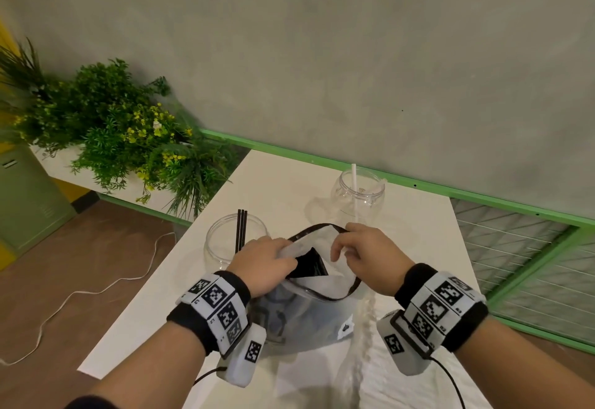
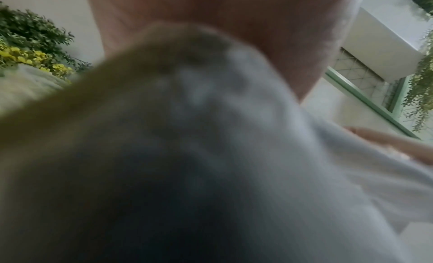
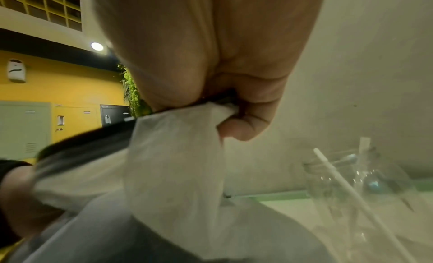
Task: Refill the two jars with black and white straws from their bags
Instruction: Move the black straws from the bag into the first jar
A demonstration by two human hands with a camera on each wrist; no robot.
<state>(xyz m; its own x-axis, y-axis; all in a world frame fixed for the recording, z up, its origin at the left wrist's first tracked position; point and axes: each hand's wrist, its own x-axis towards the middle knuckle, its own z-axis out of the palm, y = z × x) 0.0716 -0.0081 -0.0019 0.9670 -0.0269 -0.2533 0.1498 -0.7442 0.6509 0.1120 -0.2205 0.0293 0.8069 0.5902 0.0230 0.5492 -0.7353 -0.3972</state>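
Observation:
A white fabric bag (image 1: 309, 312) with a black-trimmed mouth stands on the white table (image 1: 283, 180). My left hand (image 1: 267, 263) grips its left rim and my right hand (image 1: 360, 254) pinches the right rim (image 3: 218, 109), holding the mouth wide. Something black (image 1: 309, 267) shows inside the bag. A clear jar (image 1: 231, 241) with black straws (image 1: 241, 231) stands left behind the bag. A second clear jar (image 1: 359, 193) at the back right holds one white straw (image 1: 355, 183) (image 3: 339, 183). The left wrist view is blurred by bag fabric (image 2: 234, 156).
A second white bag (image 1: 386, 376) lies on the table at the near right. Green plants (image 1: 122, 131) fill a ledge at the left. A green-framed mesh railing (image 1: 515, 247) runs along the right. A white cable (image 1: 96, 289) trails on the floor.

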